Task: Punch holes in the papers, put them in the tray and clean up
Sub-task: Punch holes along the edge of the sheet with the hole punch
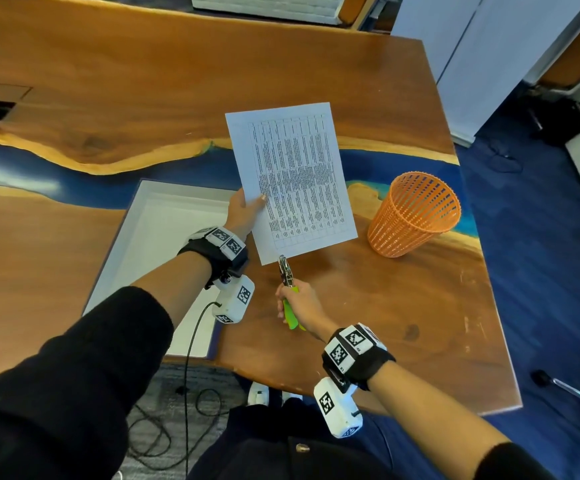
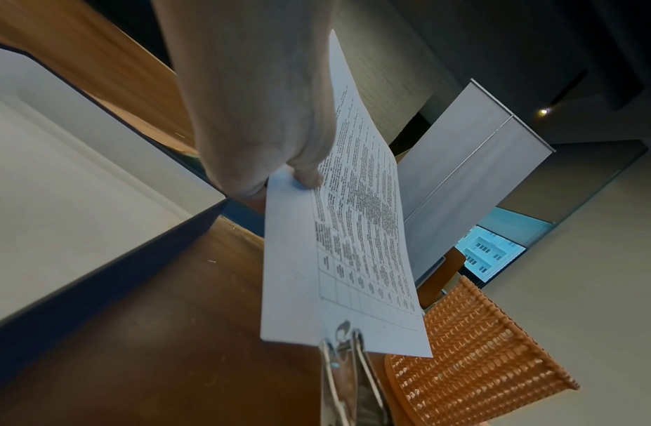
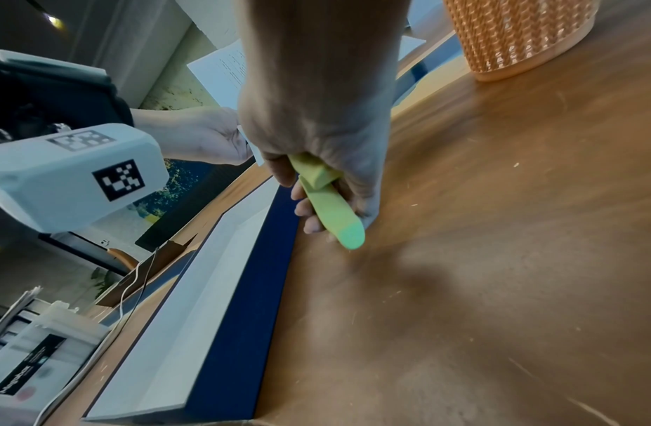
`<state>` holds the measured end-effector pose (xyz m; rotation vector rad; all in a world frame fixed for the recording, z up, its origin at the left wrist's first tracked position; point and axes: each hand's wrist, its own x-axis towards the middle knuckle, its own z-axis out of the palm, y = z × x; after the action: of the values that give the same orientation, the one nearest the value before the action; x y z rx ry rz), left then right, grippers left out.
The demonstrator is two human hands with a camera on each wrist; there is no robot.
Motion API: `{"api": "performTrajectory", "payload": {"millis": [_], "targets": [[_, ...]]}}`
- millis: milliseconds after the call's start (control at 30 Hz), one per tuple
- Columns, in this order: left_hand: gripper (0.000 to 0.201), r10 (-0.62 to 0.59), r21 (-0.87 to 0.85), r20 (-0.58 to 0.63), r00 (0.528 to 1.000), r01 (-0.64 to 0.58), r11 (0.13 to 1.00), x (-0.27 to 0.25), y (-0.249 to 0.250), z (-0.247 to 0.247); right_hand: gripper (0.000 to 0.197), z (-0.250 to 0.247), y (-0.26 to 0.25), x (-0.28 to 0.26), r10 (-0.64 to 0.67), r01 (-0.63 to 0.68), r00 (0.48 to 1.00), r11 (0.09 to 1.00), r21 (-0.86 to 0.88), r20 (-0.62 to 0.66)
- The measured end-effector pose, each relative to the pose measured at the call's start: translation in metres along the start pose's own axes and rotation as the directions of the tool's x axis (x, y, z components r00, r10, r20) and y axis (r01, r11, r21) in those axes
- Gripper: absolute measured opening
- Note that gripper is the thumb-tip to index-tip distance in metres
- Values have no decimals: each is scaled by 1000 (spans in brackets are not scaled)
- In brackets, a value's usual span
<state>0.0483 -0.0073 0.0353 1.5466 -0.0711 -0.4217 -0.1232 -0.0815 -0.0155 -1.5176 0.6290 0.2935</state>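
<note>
My left hand (image 1: 245,211) holds a printed paper sheet (image 1: 292,178) above the table, thumb on top at its left edge; the left wrist view shows the thumb pressed on the paper sheet (image 2: 352,245). My right hand (image 1: 300,304) grips the green handles of a metal hole punch (image 1: 287,275), whose metal head sits over the sheet's near edge. In the left wrist view the hole punch (image 2: 347,363) straddles that edge. The right wrist view has the right hand (image 3: 316,161) wrapped around the green handles (image 3: 331,207). A white tray (image 1: 150,244) with dark blue walls lies to the left.
An orange mesh basket (image 1: 415,214) stands upright on the table to the right of the paper. The wooden table (image 1: 385,306) with a blue resin strip ends close on the right and near side. Cables hang below the near edge.
</note>
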Motion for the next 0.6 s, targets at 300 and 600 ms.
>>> {"api": "performTrajectory", "payload": {"millis": [300, 600], "targets": [[38, 7, -10, 4, 1000, -7, 1000, 1, -1, 0, 8, -5, 5, 1, -6, 5, 999, 1000, -29, -39], [41, -10, -17, 41, 999, 11, 1000, -5, -6, 5, 12, -2, 2, 3, -23, 19, 997, 998, -66, -68]]}}
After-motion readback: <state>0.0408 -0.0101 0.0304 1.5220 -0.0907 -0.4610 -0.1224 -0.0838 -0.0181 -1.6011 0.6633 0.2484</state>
